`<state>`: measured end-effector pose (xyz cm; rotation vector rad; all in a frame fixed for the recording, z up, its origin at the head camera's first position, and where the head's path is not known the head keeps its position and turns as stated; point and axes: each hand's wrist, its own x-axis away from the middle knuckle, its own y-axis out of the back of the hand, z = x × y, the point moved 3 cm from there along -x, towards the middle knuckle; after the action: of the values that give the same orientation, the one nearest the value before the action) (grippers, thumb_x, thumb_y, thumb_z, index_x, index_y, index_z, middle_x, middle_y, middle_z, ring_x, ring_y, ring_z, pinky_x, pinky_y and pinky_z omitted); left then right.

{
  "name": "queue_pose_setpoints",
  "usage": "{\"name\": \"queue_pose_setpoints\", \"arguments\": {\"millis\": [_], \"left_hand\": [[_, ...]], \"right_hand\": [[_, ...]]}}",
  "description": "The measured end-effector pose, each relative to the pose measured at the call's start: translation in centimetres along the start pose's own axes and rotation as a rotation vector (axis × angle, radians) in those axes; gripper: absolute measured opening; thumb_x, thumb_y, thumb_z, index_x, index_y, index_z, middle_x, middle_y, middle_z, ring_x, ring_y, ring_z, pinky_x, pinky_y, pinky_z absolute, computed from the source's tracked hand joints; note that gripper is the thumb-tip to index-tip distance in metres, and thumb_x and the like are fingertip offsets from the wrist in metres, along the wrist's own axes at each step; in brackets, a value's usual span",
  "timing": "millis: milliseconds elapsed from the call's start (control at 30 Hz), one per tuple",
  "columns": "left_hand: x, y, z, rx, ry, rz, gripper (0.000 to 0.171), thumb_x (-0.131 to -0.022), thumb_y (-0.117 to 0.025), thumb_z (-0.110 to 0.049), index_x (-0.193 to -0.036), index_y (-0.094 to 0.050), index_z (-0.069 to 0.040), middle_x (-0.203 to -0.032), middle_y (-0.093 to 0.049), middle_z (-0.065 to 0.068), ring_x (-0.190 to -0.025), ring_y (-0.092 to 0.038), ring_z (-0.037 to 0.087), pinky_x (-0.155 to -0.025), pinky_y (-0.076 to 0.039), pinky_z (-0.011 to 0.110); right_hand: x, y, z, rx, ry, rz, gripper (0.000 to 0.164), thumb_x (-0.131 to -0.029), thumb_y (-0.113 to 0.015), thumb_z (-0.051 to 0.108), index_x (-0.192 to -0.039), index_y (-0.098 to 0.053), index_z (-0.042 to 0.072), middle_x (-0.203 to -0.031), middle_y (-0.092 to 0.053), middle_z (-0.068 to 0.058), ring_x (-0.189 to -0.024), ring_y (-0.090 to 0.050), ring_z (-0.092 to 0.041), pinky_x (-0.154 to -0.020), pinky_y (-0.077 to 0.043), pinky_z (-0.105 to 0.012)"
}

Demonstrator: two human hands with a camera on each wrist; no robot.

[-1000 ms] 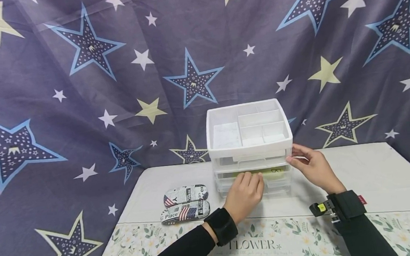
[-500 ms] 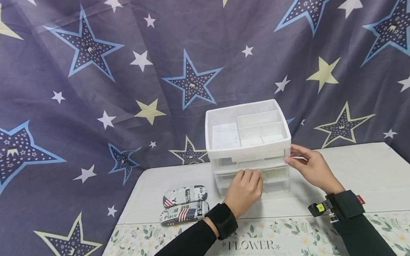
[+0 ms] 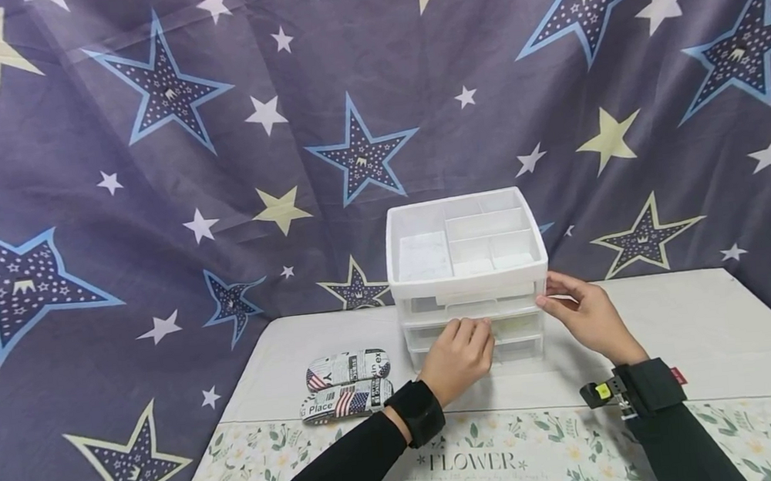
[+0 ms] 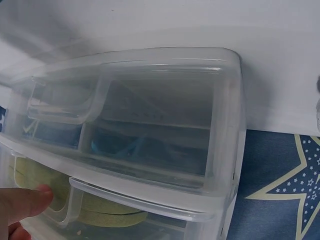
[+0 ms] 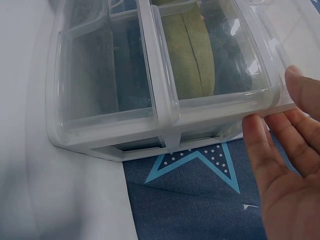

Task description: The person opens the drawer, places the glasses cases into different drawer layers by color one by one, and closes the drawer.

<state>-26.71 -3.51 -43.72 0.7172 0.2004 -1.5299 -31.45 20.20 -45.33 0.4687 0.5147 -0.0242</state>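
A white plastic drawer organizer point(image 3: 469, 277) with clear drawers stands on the table, its divided top tray facing up. At the middle drawer point(image 3: 519, 328), my left hand point(image 3: 460, 361) has its fingers curled at the handle. The left wrist view shows that thumb against the clear drawer handle point(image 4: 74, 202); the other fingers are mostly hidden. My right hand point(image 3: 595, 321) holds the organizer's right front corner, thumb in front and fingers along the side. Inside the middle drawer lies a yellow-green case point(image 5: 187, 57) with a seam, seen through the plastic. The drawer front sits flush.
Two padded cases with newspaper and flag print, a rear one point(image 3: 349, 366) and a front one point(image 3: 347, 401), lie left of the organizer. A flower-patterned mat point(image 3: 518, 456) covers the table's near part. A star-printed curtain point(image 3: 373, 257) hangs close behind.
The middle drawer has slid back into the organizer with my left hand at its front, and the yellow-green case has gone in with it. Over the last half second little has moved.
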Motion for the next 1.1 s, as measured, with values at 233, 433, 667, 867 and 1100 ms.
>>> {"name": "queue_pose_setpoints", "arguments": {"millis": [233,433,667,867,1100], "left_hand": [[1.2,-2.2,-1.4,0.020,0.010,0.048,0.040,-0.106,-0.041,0.005,-0.105,-0.079,-0.007,-0.095,-0.068,0.004,-0.081,-0.064,0.017,-0.075,-0.056,0.028],[0.7,-0.1,-0.5,0.010,0.002,0.040,0.036,-0.104,-0.044,0.001,-0.109,-0.079,-0.008,-0.097,-0.070,0.003,-0.083,-0.066,0.016,-0.078,-0.057,0.027],[0.8,1.1,-0.5,0.033,0.013,0.024,0.036,-0.103,-0.044,-0.003,-0.099,-0.079,-0.011,-0.093,-0.070,0.001,-0.081,-0.065,0.015,-0.075,-0.057,0.025],[1.3,0.2,-1.5,0.058,0.034,0.040,0.035,-0.101,-0.044,0.000,-0.096,-0.077,-0.012,-0.092,-0.069,0.001,-0.081,-0.065,0.015,-0.075,-0.057,0.025],[2.6,-2.1,-3.4,0.092,0.078,0.073,0.047,-0.106,-0.030,0.002,-0.097,-0.074,-0.011,-0.094,-0.067,0.003,-0.082,-0.064,0.018,-0.076,-0.056,0.028]], "right_hand": [[0.0,0.0,0.1,0.001,0.007,-0.001,0.055,-0.100,-0.070,0.020,-0.145,-0.052,-0.006,-0.124,-0.067,-0.024,-0.116,-0.064,-0.038,-0.095,-0.052,-0.018],[0.0,-0.1,0.1,-0.004,0.007,-0.002,0.055,-0.100,-0.070,0.019,-0.145,-0.052,-0.007,-0.124,-0.067,-0.024,-0.116,-0.064,-0.038,-0.090,-0.045,-0.005],[0.0,0.0,0.1,0.004,0.006,-0.001,0.055,-0.100,-0.070,0.019,-0.145,-0.052,-0.006,-0.125,-0.067,-0.024,-0.116,-0.064,-0.037,-0.095,-0.052,-0.018],[0.0,0.1,0.1,0.009,0.006,-0.001,0.055,-0.100,-0.070,0.019,-0.145,-0.052,-0.006,-0.125,-0.067,-0.025,-0.116,-0.064,-0.038,-0.098,-0.052,-0.043],[0.0,0.0,-0.1,0.005,0.008,-0.005,0.054,-0.099,-0.071,0.018,-0.144,-0.053,-0.007,-0.124,-0.068,-0.024,-0.115,-0.064,-0.037,-0.095,-0.054,-0.023]]}}
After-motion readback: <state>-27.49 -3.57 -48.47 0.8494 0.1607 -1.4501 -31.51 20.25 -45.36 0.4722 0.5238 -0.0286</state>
